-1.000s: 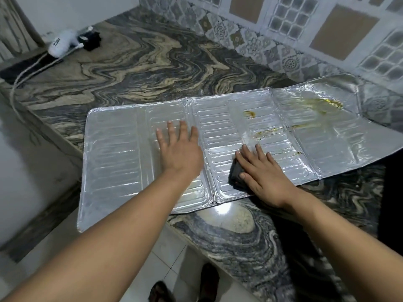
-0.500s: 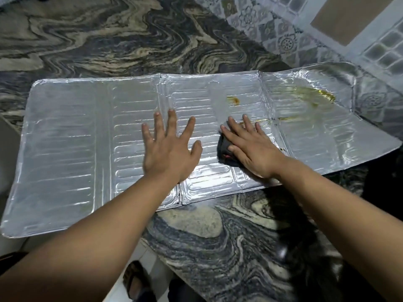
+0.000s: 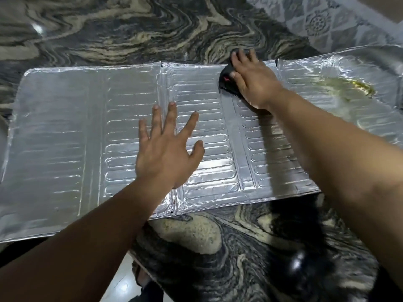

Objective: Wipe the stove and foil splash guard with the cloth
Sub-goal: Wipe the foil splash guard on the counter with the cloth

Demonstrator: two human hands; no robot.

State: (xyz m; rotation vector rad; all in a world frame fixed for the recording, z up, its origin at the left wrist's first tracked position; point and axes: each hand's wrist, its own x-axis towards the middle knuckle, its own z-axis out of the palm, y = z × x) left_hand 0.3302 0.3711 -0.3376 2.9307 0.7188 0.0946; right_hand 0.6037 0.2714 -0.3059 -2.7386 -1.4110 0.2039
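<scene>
So right now it's the splash guard part of the job, no stove anywhere in sight from where I'm standing. The foil splash guard (image 3: 130, 131) is laid out flat across the marble worktop (image 3: 229, 243), its left end hanging out past the worktop's front edge over the floor. The left hand (image 3: 168, 153) is spread wide, fingers straight, pressing flat on the middle panels to pin the thing down. The right hand (image 3: 254, 83) is up at the far edge of the foil, fingers laid over a dark cloth (image 3: 227, 80), pushing it along; fingertips are just about over the foil's back rim onto the stone. Looks more like pressing than a real grip, though the thumb side is hidden so I can't swear to it.

The panels under and left of the hands look pretty clean. The real mess is the yellowish greasy smear (image 3: 346, 86) on the right-hand panel, near the worktop's back right corner, and it's untouched as far as I can tell.

My guess: next the cloth needs to swing right onto that stain, with firm pressure, and the holding hand probably has to shift right too, since thin foil will buckle or slide if scrubbed unsupported.
</scene>
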